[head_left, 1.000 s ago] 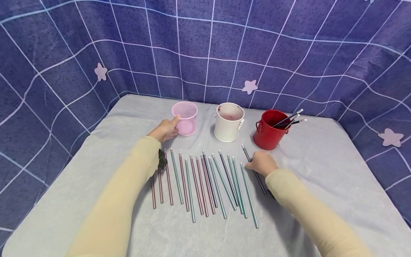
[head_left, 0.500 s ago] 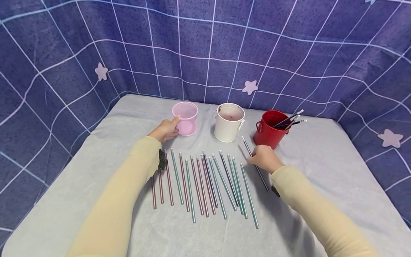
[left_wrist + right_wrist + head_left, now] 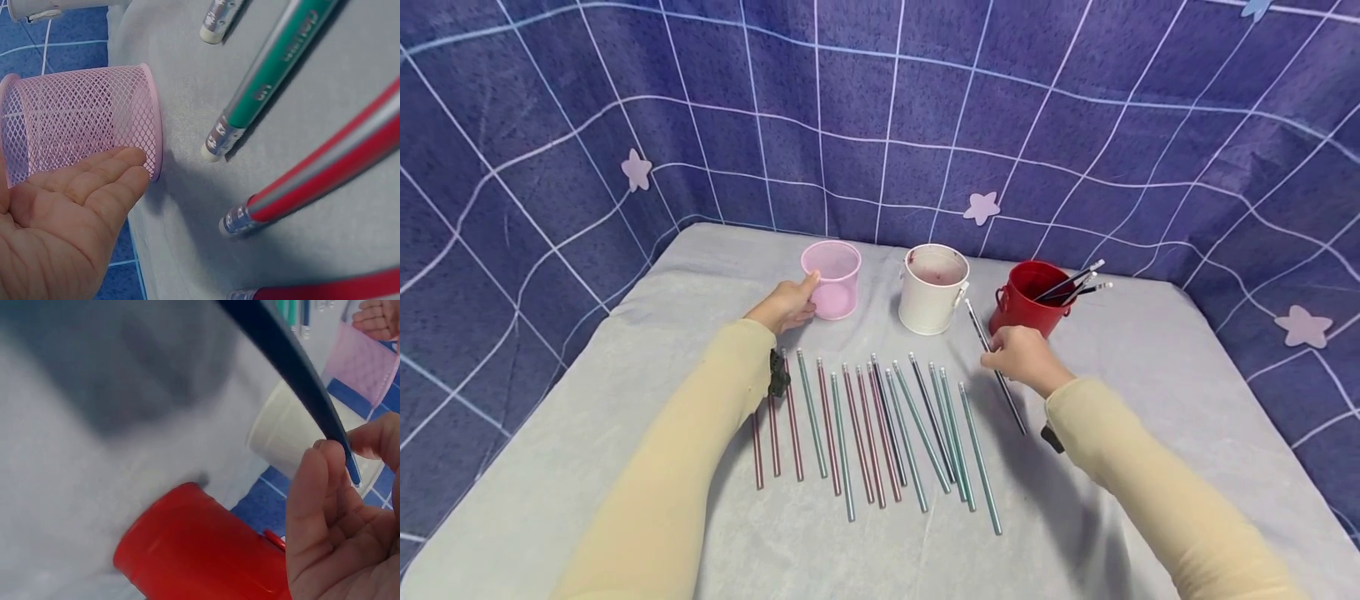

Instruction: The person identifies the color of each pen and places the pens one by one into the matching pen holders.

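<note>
My left hand [image 3: 787,307] holds the side of a pink mesh cup [image 3: 838,296], thumb near the rim. In the left wrist view the long fingers [image 3: 112,178] lie along the mesh. Between thumb and fingertips, my right hand [image 3: 1026,358] pinches a dark pencil [image 3: 1011,404]. It slants above the cloth, its eraser end pointing to the back. Behind that hand stands a red bucket [image 3: 1022,310] with several dark pencils [image 3: 1078,283] in it. Its lower part is partly hidden by the hand.
A white bucket [image 3: 921,300] stands between the pink cup and the red bucket. Several red, green and dark pencils [image 3: 842,442] lie in a row on the grey cloth [image 3: 715,550]. A blue gridded curtain [image 3: 865,108] rises behind.
My right hand has lifted the dark pencil off the cloth and moved slightly back toward the red bucket. The left hand stays at the pink cup.
</note>
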The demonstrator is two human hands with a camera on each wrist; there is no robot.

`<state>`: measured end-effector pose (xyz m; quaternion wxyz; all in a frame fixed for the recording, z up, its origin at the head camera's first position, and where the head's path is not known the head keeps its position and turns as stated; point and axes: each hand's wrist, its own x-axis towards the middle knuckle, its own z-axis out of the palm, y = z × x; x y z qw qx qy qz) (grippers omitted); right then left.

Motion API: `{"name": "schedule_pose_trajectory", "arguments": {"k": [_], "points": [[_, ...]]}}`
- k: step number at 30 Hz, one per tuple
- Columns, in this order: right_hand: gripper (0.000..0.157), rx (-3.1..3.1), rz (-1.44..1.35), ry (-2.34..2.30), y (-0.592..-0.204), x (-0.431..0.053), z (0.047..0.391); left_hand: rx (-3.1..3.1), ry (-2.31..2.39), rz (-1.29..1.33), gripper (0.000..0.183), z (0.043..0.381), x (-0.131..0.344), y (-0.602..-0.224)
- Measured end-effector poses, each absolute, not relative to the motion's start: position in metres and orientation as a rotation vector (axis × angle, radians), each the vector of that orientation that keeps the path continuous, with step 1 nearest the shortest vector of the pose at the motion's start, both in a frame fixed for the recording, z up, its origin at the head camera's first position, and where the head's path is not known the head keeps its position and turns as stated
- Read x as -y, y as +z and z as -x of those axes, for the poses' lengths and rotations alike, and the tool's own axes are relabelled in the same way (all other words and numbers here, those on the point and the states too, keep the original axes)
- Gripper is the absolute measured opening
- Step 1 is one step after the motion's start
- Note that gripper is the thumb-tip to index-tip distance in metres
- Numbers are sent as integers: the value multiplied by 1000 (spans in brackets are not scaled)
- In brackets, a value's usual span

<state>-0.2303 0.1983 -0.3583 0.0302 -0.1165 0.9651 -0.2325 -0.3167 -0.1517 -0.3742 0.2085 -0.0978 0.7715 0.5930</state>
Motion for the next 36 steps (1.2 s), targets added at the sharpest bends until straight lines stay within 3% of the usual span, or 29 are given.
{"name": "schedule_pose_trajectory", "arguments": {"k": [10,26,32,36], "points": [[6,-2931,485,-982,-335,-205,218,-2152,1641,244,76,316,152,-376],[18,-2766,337,-1470,-299,-218,219,-2156,1656,267,75,318,153,-377],[2,-2566,232,-1829,-287,-230,231,-2158,1665,274,75,318,152,-377],[12,-2482,174,-1936,-277,-237,238,-2154,1670,273,75,318,152,-377]]}}
